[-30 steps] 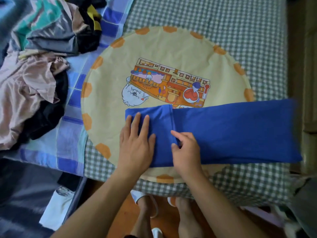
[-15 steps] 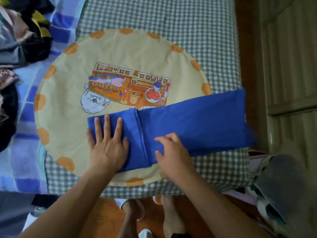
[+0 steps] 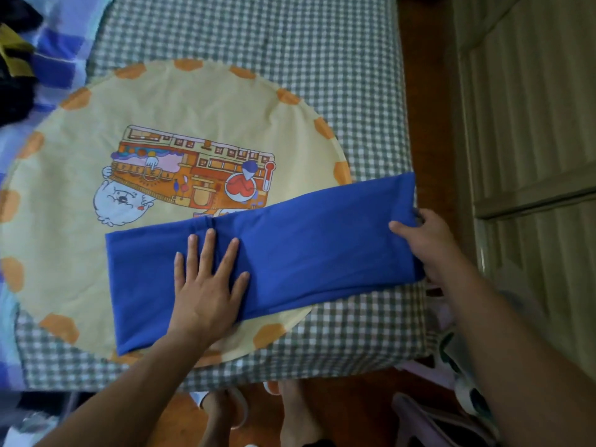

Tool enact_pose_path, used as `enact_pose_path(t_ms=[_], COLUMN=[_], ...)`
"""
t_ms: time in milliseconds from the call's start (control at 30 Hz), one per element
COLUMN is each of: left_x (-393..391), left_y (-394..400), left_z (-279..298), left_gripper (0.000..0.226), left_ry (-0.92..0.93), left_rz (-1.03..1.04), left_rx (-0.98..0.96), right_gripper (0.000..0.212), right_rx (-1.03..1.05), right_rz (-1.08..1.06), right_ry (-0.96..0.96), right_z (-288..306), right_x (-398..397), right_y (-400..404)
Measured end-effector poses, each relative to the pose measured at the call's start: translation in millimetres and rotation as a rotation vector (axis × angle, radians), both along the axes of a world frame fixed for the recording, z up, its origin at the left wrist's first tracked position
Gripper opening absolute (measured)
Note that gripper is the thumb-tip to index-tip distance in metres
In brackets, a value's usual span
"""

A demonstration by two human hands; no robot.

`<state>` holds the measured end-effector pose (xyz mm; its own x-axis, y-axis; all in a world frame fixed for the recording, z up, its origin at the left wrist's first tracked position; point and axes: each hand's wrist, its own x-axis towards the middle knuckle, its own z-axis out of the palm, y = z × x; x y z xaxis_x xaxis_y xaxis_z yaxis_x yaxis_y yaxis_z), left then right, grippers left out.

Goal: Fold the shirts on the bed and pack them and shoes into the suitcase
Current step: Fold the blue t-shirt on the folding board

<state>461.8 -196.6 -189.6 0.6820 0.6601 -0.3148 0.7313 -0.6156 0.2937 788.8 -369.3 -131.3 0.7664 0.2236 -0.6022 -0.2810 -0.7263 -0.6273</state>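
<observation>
The blue shirt (image 3: 290, 262), already folded into a long band, lies across the near edge of the bed (image 3: 322, 59), from about 8 o'clock to 3 o'clock, partly on a round yellow cartoon-print cloth (image 3: 161, 108). The left hand (image 3: 206, 285) lies flat on the band near its middle, fingers straight and spread, pinning it down. The right hand (image 3: 429, 243) is at the band's right end, at 3 o'clock, with its fingers curled round the edge of the cloth where that end reaches the side of the bed.

The likely next move is to bring the right end over toward the left. The risk is that the layers slide apart as the end is lifted: the fabric looks soft and limp, and only one end is gripped, so the lower layer may lag and leave a crooked fold. If the pinning palm lifts too early, the whole band could drag across the yellow cloth and wrinkle it. The right end also sits at the mattress edge and could slip off toward the floor if let go.

At 10 o'clock a heap of dark clothes (image 3: 13, 75) with a yellow patch lies on a blue-striped sheet (image 3: 54, 59), well apart from the shirt. At 6 o'clock the person's feet (image 3: 296, 414) stand on the floor. Blurred items sit at 4 o'clock beside a wooden panelled door (image 3: 532, 124). No suitcase can be made out. Nothing lies on the band in the fold's path.
</observation>
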Motion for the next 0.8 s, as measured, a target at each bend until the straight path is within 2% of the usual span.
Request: enact_pose_path(t_ms=[33,100,200,333,400,467,500,567,667,733,800], left_x=[-0.3,-4.6,-25.5,-61.2,-78.1,-87.4,-89.4,-91.3,-94.4,-98.2,-99.9], left_y=[3.6,11.2,23.7,34.6,36.4,35.4,34.5,32.3,29.7,29.3,33.0], left_z=[8.2,30.2,57.6,64.2,57.5,54.6,54.8,55.0,52.3,48.6,45.2], left_gripper=[0.063,0.053,0.050,0.053,0.055,0.057,0.058,0.060,0.065,0.067,0.065], left_ry=[-0.094,-0.327,-0.502,-0.439,-0.354,-0.279,-0.261,-0.260,-0.307,-0.304,-0.304], left_rz=[0.066,0.269,0.549,0.731,0.748,0.758,0.764,0.800,0.890,0.907,0.927], left_rx=[-0.075,-0.172,-0.112,-0.093,-0.112,-0.177,-0.203,-0.233,-0.272,-0.286,-0.304], right_gripper=[0.037,0.034,0.045,0.046,0.050,0.069,0.070,0.053,0.036,0.044,0.058], right_rx=[0.081,0.179,0.221,0.097,0.010,-0.100,-0.117,-0.076,-0.027,-0.060,-0.112], right_rz=[-0.037,0.021,0.232,0.567,0.726,0.836,0.865,0.854,0.875,1.007,1.166], right_ry=[0.077,0.134,0.080,-0.054,-0.124,-0.094,-0.089,-0.219,-0.662,-0.878,-0.908], right_z=[8.4,31.8,71.3,94.8,76.3,50.8,37.6,22.4,6.4,-5.5,-17.0], right_x=[1.4,-3.4,-26.8,-89.3,-127.4,-162.3,-175.1,-187.1,-178.8,-170.6,-166.2], right_y=[0.7,8.5,33.1,79.3,101.1,113.6,115.4,114.1,106.7,107.7,117.0])
